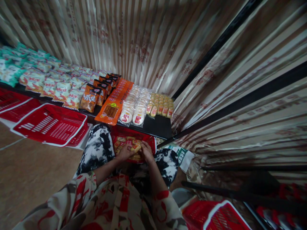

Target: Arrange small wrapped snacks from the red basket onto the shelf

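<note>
Between the knees stands a red basket (pixel 153 139) with several small yellow wrapped pastries (pixel 120 139) inside. Above it, my left hand (pixel 125 153) has its fingers closed on the left end of a yellow wrapped pastry (pixel 136 146). My right hand (pixel 147 151) grips the same pastry's right end. Just beyond the basket, a black shelf (pixel 157 125) carries rows of similar yellow packets (pixel 161 103) at its right end. Left of these lie clear packs of round white cakes (pixel 132 108), and an orange flat packet (pixel 112 107) is beside them.
Further left along the shelf are orange-black snack bags (pixel 90 99), white-orange bags (pixel 62 91) and teal bags (pixel 11 72). Red baskets (pixel 51 124) stand below. Pleated curtain (pixel 144 41) and black poles (pixel 216 41) close off the back and right. Another red basket (pixel 201 214) sits lower right.
</note>
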Action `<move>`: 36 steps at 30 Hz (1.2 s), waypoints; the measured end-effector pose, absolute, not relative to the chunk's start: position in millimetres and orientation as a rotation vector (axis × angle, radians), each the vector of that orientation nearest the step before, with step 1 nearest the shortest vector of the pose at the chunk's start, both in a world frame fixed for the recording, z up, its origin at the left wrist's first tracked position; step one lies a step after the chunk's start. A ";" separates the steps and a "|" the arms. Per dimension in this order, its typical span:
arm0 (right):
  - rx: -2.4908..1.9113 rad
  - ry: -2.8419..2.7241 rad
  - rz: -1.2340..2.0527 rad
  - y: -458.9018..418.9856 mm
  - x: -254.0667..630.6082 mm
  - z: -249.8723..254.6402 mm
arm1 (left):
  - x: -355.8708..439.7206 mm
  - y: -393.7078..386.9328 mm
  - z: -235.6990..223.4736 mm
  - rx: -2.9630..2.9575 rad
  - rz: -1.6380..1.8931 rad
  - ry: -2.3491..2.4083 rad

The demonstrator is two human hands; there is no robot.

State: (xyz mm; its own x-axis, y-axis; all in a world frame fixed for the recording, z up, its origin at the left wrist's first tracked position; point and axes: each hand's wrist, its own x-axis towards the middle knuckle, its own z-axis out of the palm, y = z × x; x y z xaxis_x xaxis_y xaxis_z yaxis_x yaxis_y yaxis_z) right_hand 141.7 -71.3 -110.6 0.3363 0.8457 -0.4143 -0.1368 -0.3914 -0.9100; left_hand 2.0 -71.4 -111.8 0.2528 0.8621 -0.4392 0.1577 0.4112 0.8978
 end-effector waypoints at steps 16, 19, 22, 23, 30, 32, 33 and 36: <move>-1.376 -0.412 1.392 -77.1 136.0 -117.7 | 1.9 -81.1 -80.0 1.696 0.567 1.440; -1.392 -0.389 1.386 -76.7 135.5 -118.8 | 3.5 -83.9 -79.9 1.702 0.592 1.421; -1.405 -0.360 1.372 -76.4 134.7 -119.6 | 4.6 -86.1 -84.5 1.688 0.607 1.406; -1.401 -0.354 1.372 -76.4 134.1 -120.0 | 4.8 -86.6 -86.4 1.677 0.605 1.394; -1.365 -0.358 1.367 -75.5 130.8 -124.5 | 5.3 -87.8 -93.5 1.647 0.648 1.322; -1.363 -0.384 1.369 -75.4 131.0 -126.1 | 5.5 -87.7 -92.8 1.644 0.655 1.318; -1.363 -0.396 1.371 -75.4 131.1 -126.5 | 5.6 -87.6 -92.3 1.640 0.654 1.319; -1.363 -0.431 1.388 -75.5 131.3 -125.9 | 6.0 -87.2 -91.4 1.609 0.640 1.330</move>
State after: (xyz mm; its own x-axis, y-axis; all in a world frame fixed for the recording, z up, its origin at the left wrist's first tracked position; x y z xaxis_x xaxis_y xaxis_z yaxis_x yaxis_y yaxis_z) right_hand 131.3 -75.5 -125.9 0.2502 0.8443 -0.4739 -0.4269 -0.3431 -0.8367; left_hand 6.0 -87.2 -91.4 0.2805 0.9467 -0.1587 0.4670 0.0098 0.8842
